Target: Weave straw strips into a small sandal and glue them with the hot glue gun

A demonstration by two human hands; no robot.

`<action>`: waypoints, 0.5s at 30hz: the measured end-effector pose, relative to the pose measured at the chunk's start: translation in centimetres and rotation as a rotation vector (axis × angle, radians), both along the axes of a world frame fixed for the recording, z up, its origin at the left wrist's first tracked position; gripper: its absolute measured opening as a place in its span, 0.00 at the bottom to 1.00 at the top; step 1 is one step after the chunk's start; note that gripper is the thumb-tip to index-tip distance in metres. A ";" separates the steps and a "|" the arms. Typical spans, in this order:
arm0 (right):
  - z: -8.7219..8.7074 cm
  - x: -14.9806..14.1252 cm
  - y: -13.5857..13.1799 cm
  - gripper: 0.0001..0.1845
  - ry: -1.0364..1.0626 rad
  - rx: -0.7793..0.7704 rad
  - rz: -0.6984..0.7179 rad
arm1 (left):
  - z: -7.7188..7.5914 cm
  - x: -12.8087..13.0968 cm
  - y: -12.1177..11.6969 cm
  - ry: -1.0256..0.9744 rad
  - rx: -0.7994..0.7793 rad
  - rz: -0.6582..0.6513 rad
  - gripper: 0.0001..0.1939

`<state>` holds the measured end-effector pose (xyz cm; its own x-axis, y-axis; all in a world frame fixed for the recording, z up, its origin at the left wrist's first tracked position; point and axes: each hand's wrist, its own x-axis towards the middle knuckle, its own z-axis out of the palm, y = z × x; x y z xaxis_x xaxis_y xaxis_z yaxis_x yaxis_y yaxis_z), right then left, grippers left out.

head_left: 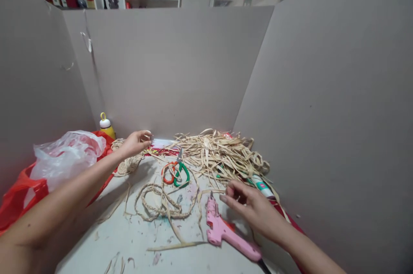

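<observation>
My left hand (135,142) reaches far forward over the table, fingers curled together at the edge of a coiled bundle of braided straw rope (129,163); what it pinches is too small to name. My right hand (250,207) hovers low at the right with fingers spread, just beside a pink glue gun (222,229) and touching loose straw strips. A heap of flat straw strips (219,151) lies at the back. A loop of braided straw cord (161,205) lies in the middle. Two scissors, one orange and one green (176,173), rest between the hands.
Grey cardboard walls (180,67) enclose the white tabletop (135,239) on three sides. A red bag with clear plastic (61,153) sits at the left, a yellow bottle (106,125) behind it. A white tube with a teal label (263,186) lies under the straw. Shelves stand beyond.
</observation>
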<state>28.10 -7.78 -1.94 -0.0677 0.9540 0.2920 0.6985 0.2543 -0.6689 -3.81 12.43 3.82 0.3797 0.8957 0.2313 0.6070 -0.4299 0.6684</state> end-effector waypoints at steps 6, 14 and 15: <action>-1.0 0.5 -0.1 0.17 0.141 -0.017 -0.032 | -2.1 2.9 3.4 0.358 -0.055 0.054 0.17; -1.7 1.0 -0.2 0.22 0.108 -0.028 -0.033 | -4.0 8.0 7.5 0.702 0.018 0.153 0.18; -1.7 1.1 -0.2 0.22 0.099 -0.031 -0.032 | -4.3 8.2 7.8 0.728 0.029 0.151 0.18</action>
